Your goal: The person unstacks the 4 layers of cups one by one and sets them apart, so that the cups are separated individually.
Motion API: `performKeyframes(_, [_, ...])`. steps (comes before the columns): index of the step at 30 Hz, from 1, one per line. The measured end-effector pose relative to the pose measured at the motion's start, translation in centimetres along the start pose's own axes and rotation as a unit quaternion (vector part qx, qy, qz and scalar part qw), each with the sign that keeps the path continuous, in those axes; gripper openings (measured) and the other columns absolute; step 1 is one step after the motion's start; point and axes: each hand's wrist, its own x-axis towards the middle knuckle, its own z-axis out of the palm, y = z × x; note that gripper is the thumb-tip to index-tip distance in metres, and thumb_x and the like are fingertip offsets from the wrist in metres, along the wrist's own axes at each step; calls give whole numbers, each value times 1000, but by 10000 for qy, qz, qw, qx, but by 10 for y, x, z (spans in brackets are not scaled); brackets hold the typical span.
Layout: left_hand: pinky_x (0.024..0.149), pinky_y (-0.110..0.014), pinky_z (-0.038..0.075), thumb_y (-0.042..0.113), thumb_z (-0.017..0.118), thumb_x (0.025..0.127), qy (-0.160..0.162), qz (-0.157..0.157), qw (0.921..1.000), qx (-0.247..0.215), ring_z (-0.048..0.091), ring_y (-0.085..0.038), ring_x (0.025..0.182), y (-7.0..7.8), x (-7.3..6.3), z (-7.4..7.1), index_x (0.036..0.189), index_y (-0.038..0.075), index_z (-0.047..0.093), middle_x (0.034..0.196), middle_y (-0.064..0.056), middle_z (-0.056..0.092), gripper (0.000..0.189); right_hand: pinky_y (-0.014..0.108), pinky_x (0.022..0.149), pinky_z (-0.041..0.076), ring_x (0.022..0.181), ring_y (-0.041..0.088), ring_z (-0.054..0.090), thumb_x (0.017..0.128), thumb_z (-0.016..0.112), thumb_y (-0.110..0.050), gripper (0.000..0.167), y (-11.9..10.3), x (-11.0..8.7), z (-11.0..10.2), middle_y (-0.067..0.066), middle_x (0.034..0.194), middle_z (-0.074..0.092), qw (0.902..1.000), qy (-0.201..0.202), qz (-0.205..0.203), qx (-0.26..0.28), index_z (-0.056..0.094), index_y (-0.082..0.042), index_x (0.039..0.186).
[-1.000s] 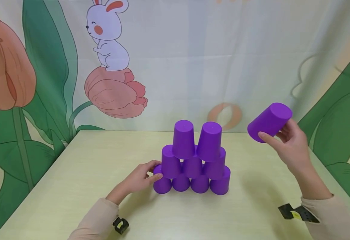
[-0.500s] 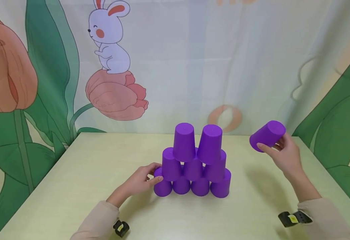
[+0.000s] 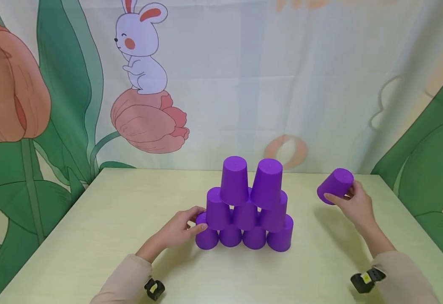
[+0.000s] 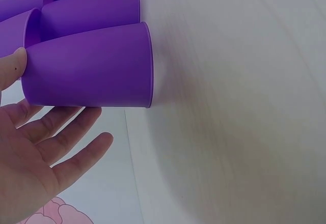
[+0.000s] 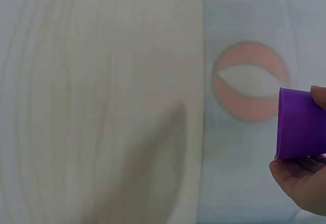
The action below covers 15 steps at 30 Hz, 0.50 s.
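Evidently | head: 9 stacked cups (image 3: 245, 217), right fingers (image 3: 357, 188) clamped on lifted cup (image 3: 335, 183) | left wrist only: left fingers (image 4: 84, 158) splayed apart

It appears to be an indoor corner dressed for children, though the kind of building cannot be told. A creased cloth backdrop (image 3: 213, 84) fills the upper frame, printed with a white rabbit (image 3: 145, 46) and orange tulip (image 3: 12, 84) toward upper left; a pale wood-grain bench (image 3: 244, 278) spans the lower half.

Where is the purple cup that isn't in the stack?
In the head view, the loose purple cup is held tilted in the right hand, right of the cup stack.
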Motion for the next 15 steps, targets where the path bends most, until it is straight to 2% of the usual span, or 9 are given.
performKeyframes(4, [67,-29,46,21,57,90,6,19,10000,3,59,-18,88,0,0,0,118,2,53,101,-4,63,33,50,91,39,118,43,39,79,68,-40,87,13,7,5,30,133,36,9996,-172,184,-81,22,5,137])
performKeyframes(6, [67,-29,46,21,57,90,0,13,10000,9,59,-18,88,1,0,0,118,2,53,101,-4,63,33,55,91,37,118,45,38,76,67,-51,95,31,15,8,31,133,35,9993,-259,187,-192,21,5,137])
performKeyframes(10, [66,-29,46,21,57,90,-14,6,10000,-15,59,-18,88,1,0,0,118,2,53,101,-5,63,34,56,93,33,119,48,35,76,68,-49,96,41,20,11,34,133,33,9974,-546,325,-342,20,9,135])
performKeyframes(11, [66,-29,46,21,57,90,-17,-6,10000,-28,59,-18,88,1,0,0,118,2,53,101,-5,63,34,56,93,33,119,48,35,76,68,-48,96,42,20,12,34,132,33,9967,-614,362,-400,20,10,135])
performKeyframes(13, [66,-29,46,21,57,90,-30,-14,10000,-41,59,-18,88,0,0,0,118,2,52,101,-5,63,33,56,95,31,120,49,32,80,68,-37,90,28,12,12,37,132,30,9940,-834,521,-482,18,14,134])
performKeyframes(15, [66,-29,46,20,57,90,-34,-22,10000,-48,59,-19,88,0,1,0,118,2,53,101,-5,63,33,56,96,30,119,50,33,81,67,-34,87,29,12,12,38,131,30,9919,-957,565,-607,18,16,133])
